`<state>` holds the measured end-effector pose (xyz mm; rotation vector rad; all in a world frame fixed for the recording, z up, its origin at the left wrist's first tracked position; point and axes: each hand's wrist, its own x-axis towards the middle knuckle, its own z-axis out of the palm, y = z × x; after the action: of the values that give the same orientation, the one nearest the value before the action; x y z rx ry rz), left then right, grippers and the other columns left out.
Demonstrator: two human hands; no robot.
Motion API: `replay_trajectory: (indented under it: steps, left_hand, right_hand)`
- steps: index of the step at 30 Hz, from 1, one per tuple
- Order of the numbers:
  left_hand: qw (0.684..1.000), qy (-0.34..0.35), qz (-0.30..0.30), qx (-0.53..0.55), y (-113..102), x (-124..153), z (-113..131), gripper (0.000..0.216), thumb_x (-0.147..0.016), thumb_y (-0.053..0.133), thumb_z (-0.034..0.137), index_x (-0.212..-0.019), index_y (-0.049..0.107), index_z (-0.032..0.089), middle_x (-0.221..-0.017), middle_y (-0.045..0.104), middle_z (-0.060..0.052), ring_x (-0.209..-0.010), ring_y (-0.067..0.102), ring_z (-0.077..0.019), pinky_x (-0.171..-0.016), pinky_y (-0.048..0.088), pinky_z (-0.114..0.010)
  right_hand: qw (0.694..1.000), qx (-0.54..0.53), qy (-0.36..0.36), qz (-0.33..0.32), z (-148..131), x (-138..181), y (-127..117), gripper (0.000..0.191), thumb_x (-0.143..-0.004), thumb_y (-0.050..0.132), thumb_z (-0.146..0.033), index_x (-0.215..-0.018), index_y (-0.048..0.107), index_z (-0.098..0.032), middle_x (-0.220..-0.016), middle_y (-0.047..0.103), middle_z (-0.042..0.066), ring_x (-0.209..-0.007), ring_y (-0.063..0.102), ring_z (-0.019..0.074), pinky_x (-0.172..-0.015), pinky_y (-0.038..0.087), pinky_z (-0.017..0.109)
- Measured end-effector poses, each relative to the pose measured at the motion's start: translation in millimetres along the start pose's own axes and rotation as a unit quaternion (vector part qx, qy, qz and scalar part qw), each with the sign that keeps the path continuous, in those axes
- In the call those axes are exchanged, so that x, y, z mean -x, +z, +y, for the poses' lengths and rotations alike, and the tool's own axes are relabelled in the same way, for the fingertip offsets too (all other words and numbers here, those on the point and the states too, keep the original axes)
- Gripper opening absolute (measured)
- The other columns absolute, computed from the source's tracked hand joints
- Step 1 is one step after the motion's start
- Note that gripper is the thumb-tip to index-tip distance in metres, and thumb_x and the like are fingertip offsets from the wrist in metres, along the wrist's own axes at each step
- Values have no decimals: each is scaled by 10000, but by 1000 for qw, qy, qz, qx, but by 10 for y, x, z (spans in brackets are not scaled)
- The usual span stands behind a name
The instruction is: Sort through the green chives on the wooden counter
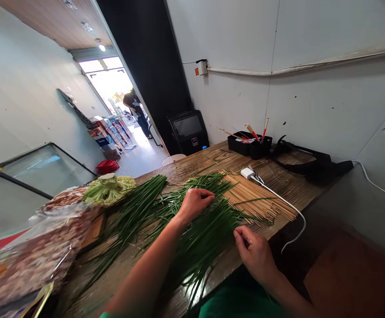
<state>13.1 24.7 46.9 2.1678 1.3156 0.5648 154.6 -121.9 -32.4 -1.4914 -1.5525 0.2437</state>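
Observation:
Long green garlic chives [205,238] lie in a loose bunch on the wooden table in front of me. My left hand [195,204] reaches across them, its thumb and fingers closed in a pinch among the leaves. What sits in that pinch is hidden. My right hand [253,252] is at the table's near edge, beside the cut ends of the bunch. Thumb and forefinger meet there, and anything between them is too small to make out. Just beyond both hands, a flat pile of bamboo skewers [258,198] has a few stray leaves across it.
Another chive bunch [135,207], a cauliflower [109,191] and a bag of pale pieces [46,260] are on the left. A white charger [247,173] with a cable lies by the skewers. Behind stand a black organizer [238,145] and strap [311,163]. A person [137,110] bends near the doorway.

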Motion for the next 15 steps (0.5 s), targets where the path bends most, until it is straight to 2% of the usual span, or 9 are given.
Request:
replay_trajectory:
  steps: [10,15]
  left_hand:
    - [998,26,-31,40,-17,38,75,233,-727,564,250,-873,735,191,-845,728,3,-769,641,-143,-747,455,-235]
    - [997,11,-15,71,3,27,56,201,-698,597,249,-827,725,163,-761,717,-3,-684,622,-125,-663,452,-217]
  right_hand:
    - [1000,-6,4,2,19,21,12,246,-907,391,-264,-774,575,-169,-552,562,-17,-478,542,114,-483,358,210]
    - [1000,-10,11,-2,28,18,18,244,-909,398,-273,-772,571,-170,-536,543,-26,-460,531,110,-471,354,207]
